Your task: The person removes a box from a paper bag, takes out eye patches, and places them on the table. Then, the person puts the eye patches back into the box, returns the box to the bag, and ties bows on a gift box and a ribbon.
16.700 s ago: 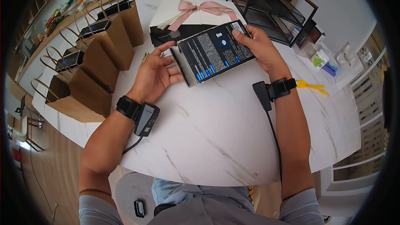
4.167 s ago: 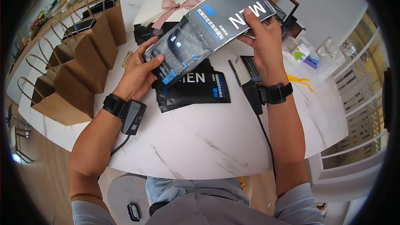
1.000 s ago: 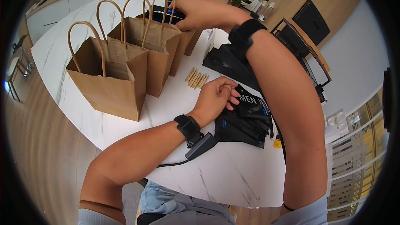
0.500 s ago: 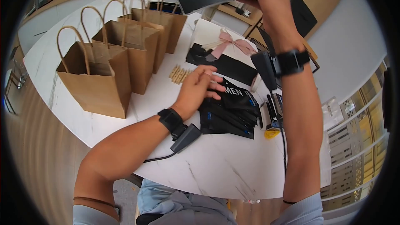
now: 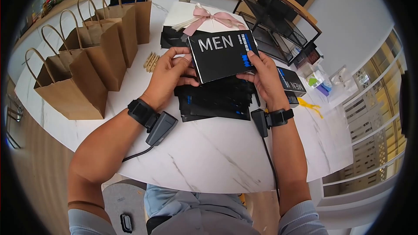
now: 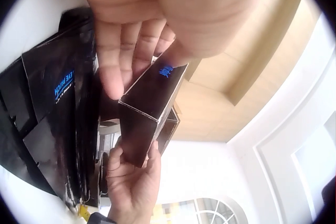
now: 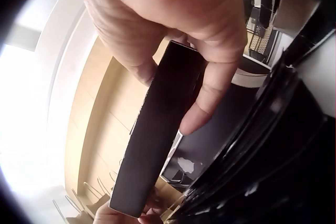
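Our left hand (image 5: 165, 78) and right hand (image 5: 270, 80) pinch opposite sides of the black MEN box (image 5: 217, 58) above the black sachets (image 5: 213, 104). These already lie on the table (image 5: 196, 161); the box isn't yet set down.

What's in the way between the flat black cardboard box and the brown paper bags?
The left hand, at the box's left edge, and small wooden clothespins lying on the white table. Nothing else visible stands before the bags.
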{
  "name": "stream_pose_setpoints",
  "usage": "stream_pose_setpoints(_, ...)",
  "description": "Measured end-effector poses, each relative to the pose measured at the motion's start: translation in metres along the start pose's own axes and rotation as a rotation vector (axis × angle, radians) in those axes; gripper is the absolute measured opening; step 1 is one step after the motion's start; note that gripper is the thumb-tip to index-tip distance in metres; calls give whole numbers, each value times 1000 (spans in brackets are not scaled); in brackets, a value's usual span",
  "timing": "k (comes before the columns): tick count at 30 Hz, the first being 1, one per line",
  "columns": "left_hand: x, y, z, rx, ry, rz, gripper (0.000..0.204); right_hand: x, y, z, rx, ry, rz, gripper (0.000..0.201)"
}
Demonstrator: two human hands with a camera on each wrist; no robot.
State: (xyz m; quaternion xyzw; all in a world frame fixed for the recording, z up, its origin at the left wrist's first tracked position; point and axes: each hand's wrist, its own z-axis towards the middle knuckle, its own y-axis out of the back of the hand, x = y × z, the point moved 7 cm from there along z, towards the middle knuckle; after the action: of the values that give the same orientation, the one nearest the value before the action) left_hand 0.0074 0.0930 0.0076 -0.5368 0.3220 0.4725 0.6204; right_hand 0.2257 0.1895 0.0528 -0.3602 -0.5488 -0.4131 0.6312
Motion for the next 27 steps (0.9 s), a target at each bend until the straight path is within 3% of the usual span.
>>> stream_pose_setpoints(18,1,-5,-3,6,3,112,42,-15,11,7,77,4,4,50)
stream_pose_setpoints(21,2,-5,-2,12,29,93,42,7,9,3,46,141,14,51)
stream_pose_setpoints(24,3,-7,0,38,-13,52,48,59,3,-16,-96,534,-115,53)
stream_pose_setpoints(25,-1,-9,-1,42,-28,56,48,78,-2,-27,-203,753,-284,47)
stream_pose_setpoints(27,-6,-23,-5,172,-19,-72,59,104,-26,-60,-355,954,-606,42)
